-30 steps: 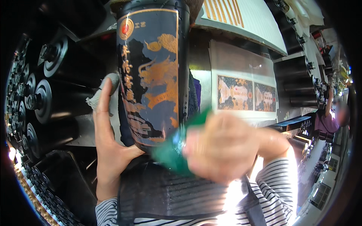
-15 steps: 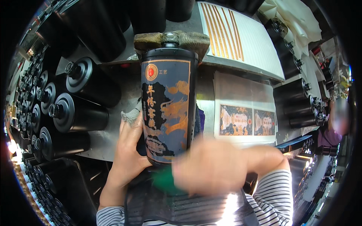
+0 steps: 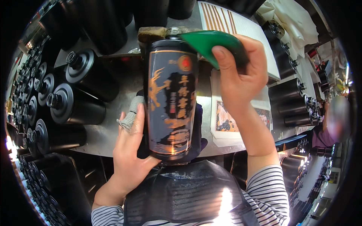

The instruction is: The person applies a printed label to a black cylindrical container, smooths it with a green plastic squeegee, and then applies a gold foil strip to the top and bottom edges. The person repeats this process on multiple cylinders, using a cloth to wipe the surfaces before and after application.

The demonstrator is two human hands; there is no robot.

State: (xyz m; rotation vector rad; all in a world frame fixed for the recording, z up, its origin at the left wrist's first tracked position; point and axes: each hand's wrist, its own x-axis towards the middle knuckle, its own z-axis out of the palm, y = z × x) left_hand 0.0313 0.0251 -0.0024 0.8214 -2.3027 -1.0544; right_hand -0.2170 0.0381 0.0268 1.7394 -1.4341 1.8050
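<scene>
A black bottle [image 3: 171, 101] with a dark grey, black and gold label lies in front of me, its neck pointing away against a worn wooden rest [image 3: 152, 34]. My left hand [image 3: 132, 147] grips the bottle's left side near its base, with the thumb at the bottom edge; most fingertips are hidden. Grey cloth is wrapped round one of its fingers. My right hand [image 3: 245, 71] pinches a green flexible scraper [image 3: 207, 43], whose left tip reaches over the bottle's shoulder. A dark cloth [image 3: 200, 132] lies beneath the bottle.
Decal sheets [image 3: 226, 118] lie on the metal table to the right. Behind them, a white sheet [image 3: 260, 45] carries gold strips. Several black bottles [image 3: 77, 104] lie at the left, others [image 3: 288, 92] at the right. A person in purple [image 3: 323, 132] is at the far right.
My right hand has swung from the bottle's base up to its neck end with the scraper. The bottle has rolled, bringing another part of the label into view.
</scene>
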